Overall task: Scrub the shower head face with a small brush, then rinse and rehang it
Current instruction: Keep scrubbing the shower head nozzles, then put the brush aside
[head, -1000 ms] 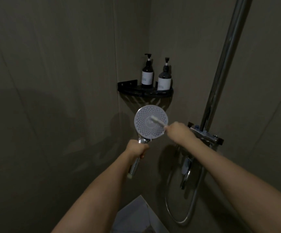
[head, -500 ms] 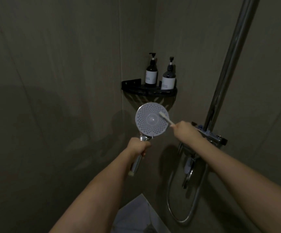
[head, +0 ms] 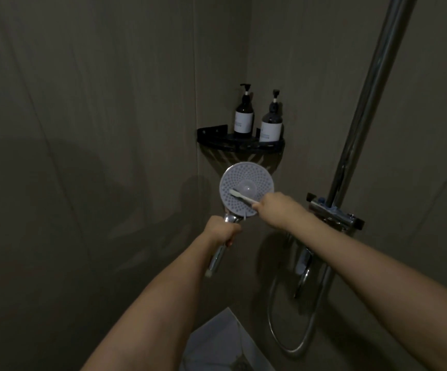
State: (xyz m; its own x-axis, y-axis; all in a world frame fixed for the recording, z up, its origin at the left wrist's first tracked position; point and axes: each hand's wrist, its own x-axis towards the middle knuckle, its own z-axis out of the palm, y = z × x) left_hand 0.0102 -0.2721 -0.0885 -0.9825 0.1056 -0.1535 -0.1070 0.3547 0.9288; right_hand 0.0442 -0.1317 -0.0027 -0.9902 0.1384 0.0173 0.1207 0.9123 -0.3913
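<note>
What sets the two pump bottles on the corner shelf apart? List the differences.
The left bottle looks taller and slimmer; the right bottle looks shorter and squatter.
The left bottle stands nearer the corner; the right bottle stands nearer the shelf's front rim.
The left bottle's pump top sits higher than the right bottle's.
Shared: both are dark, upright, with pale labels and pump tops, side by side on the black shelf.
</note>
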